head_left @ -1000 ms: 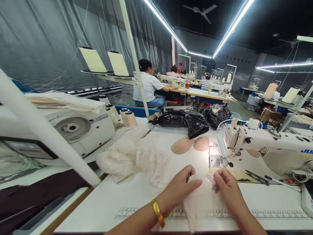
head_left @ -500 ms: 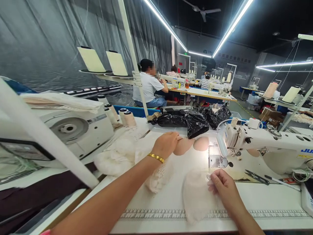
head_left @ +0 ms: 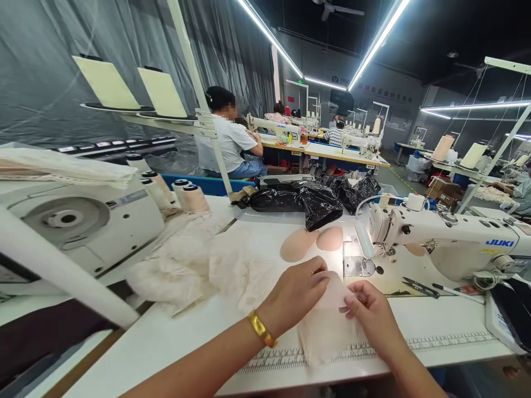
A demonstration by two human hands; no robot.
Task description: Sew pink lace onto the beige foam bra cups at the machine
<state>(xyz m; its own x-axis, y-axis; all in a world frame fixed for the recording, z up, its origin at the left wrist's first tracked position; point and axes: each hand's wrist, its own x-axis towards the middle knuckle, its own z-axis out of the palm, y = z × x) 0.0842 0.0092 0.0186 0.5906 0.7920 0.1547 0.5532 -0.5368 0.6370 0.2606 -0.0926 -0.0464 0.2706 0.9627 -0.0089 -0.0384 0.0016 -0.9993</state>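
Observation:
My left hand (head_left: 301,293), with a gold bracelet at the wrist, pinches the upper edge of a smooth pale pink piece (head_left: 335,292); whether this is a foam cup or cloth I cannot tell. Close by on the right, my right hand (head_left: 369,309) has thumb and fingers closed at the side of that piece and on a sheer cream fabric piece (head_left: 326,337), which hangs over the table's front. Beyond my hands, two beige foam bra cups (head_left: 296,246) lie flat, left of the sewing machine's lit needle plate (head_left: 357,266).
A white sewing machine (head_left: 452,229) stands at right, with thread snips (head_left: 421,287) and a pen (head_left: 456,293) before it. Cream lace fabric (head_left: 178,271) is heaped left. Black plastic bags (head_left: 319,204) lie behind. A thread stand post (head_left: 62,271) crosses the left side. A co-worker (head_left: 226,135) sits beyond.
My left hand has come back from the foam cups towards my right hand, and now holds the pale pink piece over the sheer fabric. The view has turned slightly right.

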